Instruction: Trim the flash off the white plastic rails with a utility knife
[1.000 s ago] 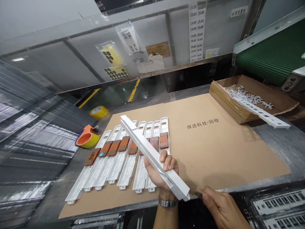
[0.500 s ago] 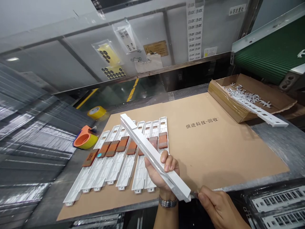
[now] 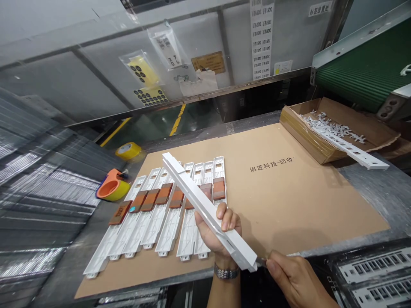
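Cardboard (image 3: 308, 201) printed "俱进科技-回收"; left hand (image 3: 211, 240) clasps white strip (image 3: 192, 192), right hand (image 3: 290, 273) pinches dark tool (image 3: 262, 262).

cardboard (image 3: 298, 201): 俱进科技-回收; white sign (image 3: 320, 8): 标签放置处; label strip (image 3: 262, 42): 24261

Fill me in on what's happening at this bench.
A person is working on a long white part, held aslant above the bench in the left hand. The right hand pinches a small dark tool at the part's near end; too little shows to say what tool. More white strips lie side by side on a cardboard sheet, with reddish-brown blocks resting across them. An open box of small white pieces stands at the far right.
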`<move>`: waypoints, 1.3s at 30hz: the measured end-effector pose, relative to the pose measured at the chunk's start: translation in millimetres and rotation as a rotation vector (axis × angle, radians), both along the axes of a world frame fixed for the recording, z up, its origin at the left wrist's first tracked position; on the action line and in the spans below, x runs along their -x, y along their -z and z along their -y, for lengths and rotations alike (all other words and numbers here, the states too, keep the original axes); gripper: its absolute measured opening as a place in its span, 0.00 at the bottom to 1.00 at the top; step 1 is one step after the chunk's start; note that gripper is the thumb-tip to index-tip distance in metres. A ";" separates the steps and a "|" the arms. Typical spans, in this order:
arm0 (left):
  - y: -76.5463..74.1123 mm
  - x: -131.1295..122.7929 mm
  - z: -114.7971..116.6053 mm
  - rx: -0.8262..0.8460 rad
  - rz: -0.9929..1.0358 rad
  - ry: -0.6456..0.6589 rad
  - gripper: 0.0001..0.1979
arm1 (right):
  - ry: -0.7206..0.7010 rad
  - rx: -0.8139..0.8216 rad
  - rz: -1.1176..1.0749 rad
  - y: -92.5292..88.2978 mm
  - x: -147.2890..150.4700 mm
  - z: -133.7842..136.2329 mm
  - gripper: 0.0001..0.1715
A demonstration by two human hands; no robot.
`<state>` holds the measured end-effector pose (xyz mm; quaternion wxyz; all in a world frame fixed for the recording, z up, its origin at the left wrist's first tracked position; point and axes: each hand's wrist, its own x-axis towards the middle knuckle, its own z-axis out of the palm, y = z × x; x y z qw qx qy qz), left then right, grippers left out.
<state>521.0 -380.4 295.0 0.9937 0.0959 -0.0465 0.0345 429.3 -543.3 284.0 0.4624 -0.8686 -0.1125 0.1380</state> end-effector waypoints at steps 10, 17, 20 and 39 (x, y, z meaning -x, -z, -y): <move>1.5 -0.2 2.1 -0.057 -0.056 -0.012 0.15 | -0.028 -0.030 -0.018 -3.8 -1.9 2.3 0.28; 3.6 -2.3 1.8 -0.117 -0.091 -0.021 0.16 | -0.095 0.011 -0.001 1.3 1.0 1.5 0.29; 1.3 -5.7 2.3 -0.127 -0.110 -0.055 0.16 | -0.171 0.009 0.039 3.8 4.3 2.0 0.32; -12.7 19.9 11.3 -0.713 -0.537 -0.446 0.30 | 0.254 0.224 0.748 12.7 -5.7 21.3 0.20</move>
